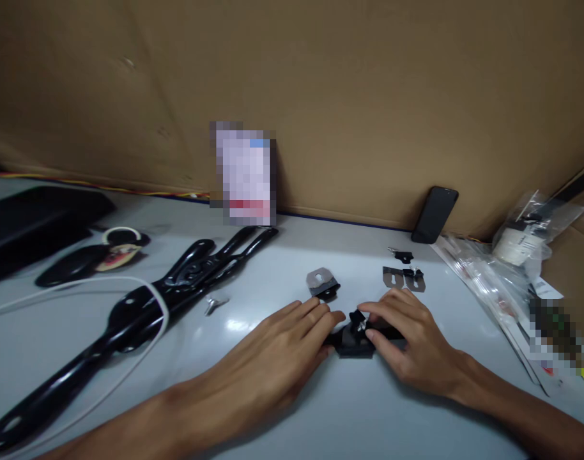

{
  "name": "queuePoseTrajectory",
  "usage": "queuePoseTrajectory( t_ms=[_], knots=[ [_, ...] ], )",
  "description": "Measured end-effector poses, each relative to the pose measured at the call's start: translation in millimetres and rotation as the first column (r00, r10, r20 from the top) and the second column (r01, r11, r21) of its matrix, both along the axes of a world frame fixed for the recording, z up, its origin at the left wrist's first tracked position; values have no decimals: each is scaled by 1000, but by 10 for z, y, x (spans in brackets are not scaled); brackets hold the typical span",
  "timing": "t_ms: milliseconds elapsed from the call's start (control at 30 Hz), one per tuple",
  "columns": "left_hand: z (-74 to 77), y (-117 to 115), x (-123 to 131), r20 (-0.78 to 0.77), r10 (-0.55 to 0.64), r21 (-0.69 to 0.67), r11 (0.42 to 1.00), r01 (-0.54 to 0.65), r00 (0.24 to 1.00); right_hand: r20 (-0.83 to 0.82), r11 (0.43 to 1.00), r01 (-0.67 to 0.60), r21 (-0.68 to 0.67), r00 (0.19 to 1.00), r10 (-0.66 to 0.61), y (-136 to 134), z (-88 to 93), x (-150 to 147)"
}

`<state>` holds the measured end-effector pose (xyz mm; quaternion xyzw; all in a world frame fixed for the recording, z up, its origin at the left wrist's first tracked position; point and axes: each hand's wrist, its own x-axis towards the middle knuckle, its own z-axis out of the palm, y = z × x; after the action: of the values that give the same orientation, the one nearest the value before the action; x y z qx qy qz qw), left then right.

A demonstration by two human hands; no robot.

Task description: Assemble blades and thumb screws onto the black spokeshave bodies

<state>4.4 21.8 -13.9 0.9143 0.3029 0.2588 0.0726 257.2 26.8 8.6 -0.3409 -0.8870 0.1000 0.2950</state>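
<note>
My left hand (294,335) is closed over the left end of a dark, bar-like part (356,348) lying low on the table. My right hand (409,342) pinches a small black clip with a silver screw (358,319) between thumb and fingertips, right on top of that part. How the clip and the part join is partly covered by fingers. Just beyond my left hand lies a grey plate with a slot and a black clip (322,282). Farther right are similar slotted plates (393,278) and a small black clip (404,257).
Left of my hands lies a long glossy black metal bracket (143,306), crossed by a white cable (164,306). Silver screws (215,305) rest beside it. A phone (434,215) leans on the cardboard wall (349,108). Plastic bags (488,300) lie at the right.
</note>
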Motion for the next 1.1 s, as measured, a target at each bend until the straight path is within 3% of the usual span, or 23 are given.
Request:
queuePoseTrajectory(
  t_ms=[167, 267, 400, 600, 667, 800, 900, 1000, 1100],
  knots=[
    [0, 10, -5, -40, -24, -19, 1000, 23, 999, -1, 999, -39, -4, 999, 39, -3, 50, 34],
    [1, 23, 0, -43, -25, 8, 1000, 25, 999, -24, 988, -22, -150, 1000, 19, 35, 99, 44],
    [-10, 31, 5, -40, -38, 43, 998, 39, 998, 4, 929, 8, -371, 1000, -7, 114, 141, -27],
    [-29, 26, 3, -20, -51, 56, 997, 52, 999, -21, 865, 77, -495, 995, -101, 209, 128, -162],
    [-28, 27, 6, -6, -49, 50, 998, 49, 999, -42, 865, 105, -490, 989, -144, 222, 92, -168],
    [-5, 26, 5, -25, -62, 60, 996, 64, 998, 37, 935, 199, -294, 980, -197, 238, -15, -146],
    [30, 25, 1, -46, -77, 39, 996, 79, 996, 83, 951, 223, -216, 974, -210, 262, -49, -121],
    [51, 24, -3, -59, -84, 35, 996, 86, 995, 75, 955, 189, -229, 981, -176, 293, 7, -66],
    [55, 20, -11, -78, -86, 34, 995, 89, 993, 25, 923, 112, -367, 994, -111, 329, 113, 42]
  ],
)
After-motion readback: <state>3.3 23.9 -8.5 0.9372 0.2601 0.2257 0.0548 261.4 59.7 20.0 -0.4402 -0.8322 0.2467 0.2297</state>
